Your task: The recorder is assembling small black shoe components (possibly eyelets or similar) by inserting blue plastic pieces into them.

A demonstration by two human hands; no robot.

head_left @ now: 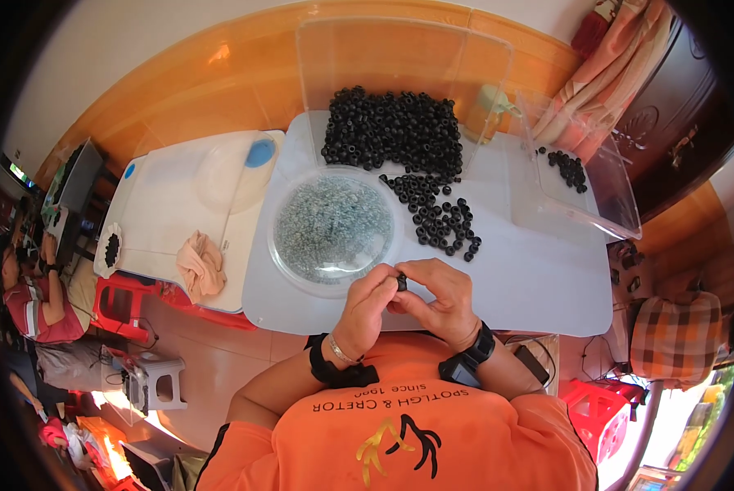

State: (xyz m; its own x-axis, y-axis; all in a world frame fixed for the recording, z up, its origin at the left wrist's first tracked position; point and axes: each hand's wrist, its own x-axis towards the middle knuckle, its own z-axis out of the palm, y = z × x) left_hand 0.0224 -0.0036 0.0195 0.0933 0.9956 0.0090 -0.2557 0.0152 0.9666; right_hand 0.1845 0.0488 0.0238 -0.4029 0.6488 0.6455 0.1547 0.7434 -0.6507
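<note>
because fingertips cover most of the small black piece (401,282), its long axis cannot be made out; it sits between the two hands, above the table's near part. the left hand (365,309) and the right hand (442,300) are both closed in a pinch on it. loose black beads (446,231) lie ahead and slightly right, nearer the right hand; the round clear bowl (293,280) of tiny pale beads stands ahead-left, its near rim just beside the left hand. beyond, a clear bin (383,57) holds more black beads. the orange shirt (318,434) bears dark lettering, upside down here, and a black-and-gold emblem; no label shows on bowl or bin.
</note>
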